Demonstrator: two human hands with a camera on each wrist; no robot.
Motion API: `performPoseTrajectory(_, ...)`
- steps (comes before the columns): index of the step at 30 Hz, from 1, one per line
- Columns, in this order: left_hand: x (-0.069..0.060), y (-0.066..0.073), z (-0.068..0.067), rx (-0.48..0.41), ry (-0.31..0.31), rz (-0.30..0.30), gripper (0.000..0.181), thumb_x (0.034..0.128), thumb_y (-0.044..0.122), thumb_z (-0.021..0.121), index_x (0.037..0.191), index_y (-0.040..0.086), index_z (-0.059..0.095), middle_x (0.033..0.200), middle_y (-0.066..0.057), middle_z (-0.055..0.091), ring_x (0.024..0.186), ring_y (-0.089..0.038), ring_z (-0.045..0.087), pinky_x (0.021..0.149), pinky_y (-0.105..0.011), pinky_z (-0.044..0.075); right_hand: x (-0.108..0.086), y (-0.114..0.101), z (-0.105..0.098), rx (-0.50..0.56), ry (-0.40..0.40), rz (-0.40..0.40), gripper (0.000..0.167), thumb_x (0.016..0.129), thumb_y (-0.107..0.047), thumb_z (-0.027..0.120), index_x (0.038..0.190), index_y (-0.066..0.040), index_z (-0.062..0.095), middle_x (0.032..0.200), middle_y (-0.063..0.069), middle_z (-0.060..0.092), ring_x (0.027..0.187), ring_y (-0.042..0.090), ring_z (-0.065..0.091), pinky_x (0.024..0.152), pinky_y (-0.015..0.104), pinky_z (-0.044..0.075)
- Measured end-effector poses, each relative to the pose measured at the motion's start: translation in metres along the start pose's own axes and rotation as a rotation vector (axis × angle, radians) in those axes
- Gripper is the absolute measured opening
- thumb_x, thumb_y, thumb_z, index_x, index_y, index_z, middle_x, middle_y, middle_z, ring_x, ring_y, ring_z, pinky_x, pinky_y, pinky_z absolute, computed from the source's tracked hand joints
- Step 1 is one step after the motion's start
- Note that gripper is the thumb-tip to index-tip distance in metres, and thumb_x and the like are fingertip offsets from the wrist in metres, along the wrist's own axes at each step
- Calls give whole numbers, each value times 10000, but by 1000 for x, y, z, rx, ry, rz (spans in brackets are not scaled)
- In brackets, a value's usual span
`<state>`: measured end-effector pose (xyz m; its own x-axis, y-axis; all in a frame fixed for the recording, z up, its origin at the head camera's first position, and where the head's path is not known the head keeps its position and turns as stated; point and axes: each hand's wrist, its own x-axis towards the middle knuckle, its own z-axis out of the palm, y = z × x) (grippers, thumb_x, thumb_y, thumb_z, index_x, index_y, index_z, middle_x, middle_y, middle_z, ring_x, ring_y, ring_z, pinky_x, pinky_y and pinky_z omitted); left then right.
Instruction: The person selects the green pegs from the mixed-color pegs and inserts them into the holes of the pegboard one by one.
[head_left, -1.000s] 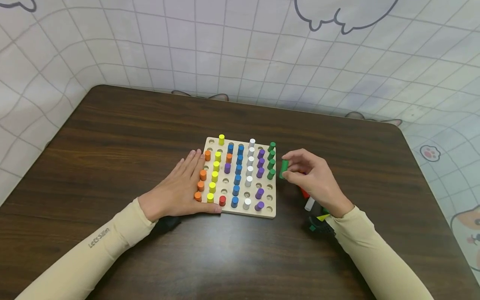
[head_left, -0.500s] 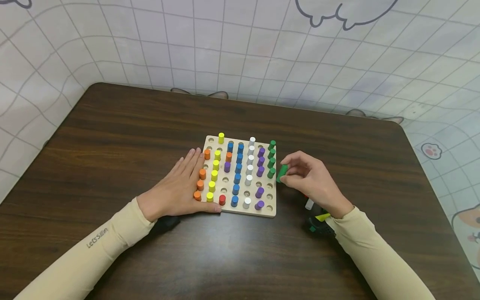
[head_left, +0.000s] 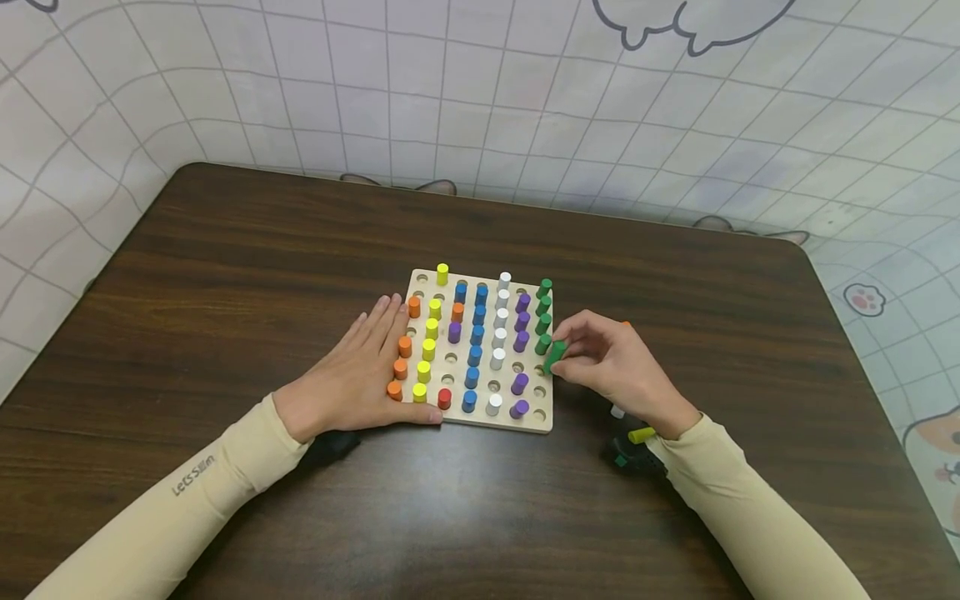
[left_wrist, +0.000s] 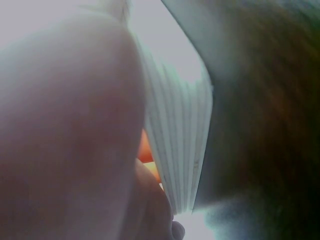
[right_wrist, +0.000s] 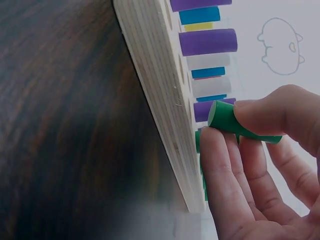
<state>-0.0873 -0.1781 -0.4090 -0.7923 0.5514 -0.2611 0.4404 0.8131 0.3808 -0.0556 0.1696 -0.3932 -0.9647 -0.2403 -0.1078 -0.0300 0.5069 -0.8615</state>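
A light wooden pegboard point(head_left: 546, 423) lies on the table, with columns of orange, yellow, blue, white, purple and green pegs upright in it. My left hand point(head_left: 348, 379) rests along the board's left side, fingers straight and thumb across the front left corner. In the left wrist view that hand is a blur beside the board's layered edge point(left_wrist: 180, 125). My right hand point(head_left: 618, 367) pinches a green peg point(head_left: 555, 356) between thumb and fingers at the board's right edge, near the row of green pegs point(head_left: 543, 323). The right wrist view shows the held peg point(right_wrist: 227, 119) tilted, apart from the board's holes.
Partly under my right wrist are a yellow peg point(head_left: 641, 435), a white peg point(head_left: 617, 411) and a dark object point(head_left: 630, 457). An orange bit shows behind the right hand. A patterned curtain point(head_left: 480, 100) hangs behind the dark wooden table point(head_left: 300, 233).
My right hand has moved left with the green peg, from beside the board to its right edge, and the peg has tilted more. The left hand stays put.
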Motion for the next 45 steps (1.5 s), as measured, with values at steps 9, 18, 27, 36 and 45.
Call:
performPoseTrajectory(9,0,0,-1,-6,0,1,1384,755,841,656,1664,64,-40,1768,-127,-84,1650,-362,-33,1337,-584,78,1,0,4,12,-7,5,272,893,-83,798,1131,-97,668,1143,107,701,994,190,722,849,217,605)
performPoseTrajectory(18,0,0,0,-6,5,3,1390,754,841,662,1663,60,-44,1767,-129,-91,1651,-359,-35,1338,-584,79,1,1,6,-4,-9,10,277,884,-84,806,1126,-105,673,1141,95,703,995,186,719,855,199,601)
performPoseTrajectory(27,-2,1,-1,-10,13,8,1378,768,842,649,1661,51,-40,1768,-130,-81,1650,-364,-27,1336,-589,80,2,1,7,8,-15,1,267,882,-84,807,1126,-91,700,1134,110,715,975,192,714,850,190,603)
performPoseTrajectory(36,-1,1,-1,4,7,1,1389,757,845,657,1661,56,-44,1767,-122,-93,1652,-350,-43,1343,-570,75,3,2,7,9,-18,-3,288,873,-69,812,1139,-81,703,1124,112,719,963,193,721,853,184,606)
performPoseTrajectory(45,-1,1,-2,4,3,-1,1385,761,834,662,1661,50,-41,1766,-136,-87,1650,-363,-41,1339,-579,75,2,0,6,18,-20,-3,307,865,-67,822,1144,-66,695,1113,120,721,961,178,731,871,181,607)
